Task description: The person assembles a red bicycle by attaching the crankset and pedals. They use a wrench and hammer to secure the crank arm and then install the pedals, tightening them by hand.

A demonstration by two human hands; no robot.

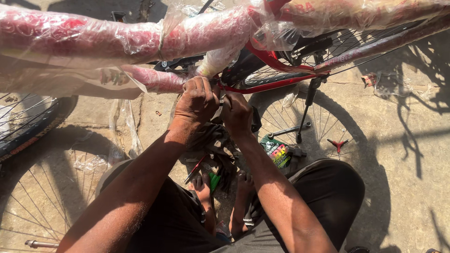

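I look down on a red bicycle frame [276,61] whose tubes are wrapped in clear plastic [84,37]. My left hand [196,100] and my right hand [236,114] meet low on the frame, near its bottom junction, with fingers closed around a small part there. A thin metal piece shows between the two hands; what it is cannot be told. My bare feet [220,197] rest on the ground below, between my knees.
A bicycle wheel [28,117] lies at the left, with another spoked rim [42,206] below it. The rear wheel [323,126] and kickstand [307,107] stand at the right. A metal wrench [288,131], a three-armed tool [337,144], a colourful packet [276,152] and red-handled pliers [194,171] lie on the concrete.
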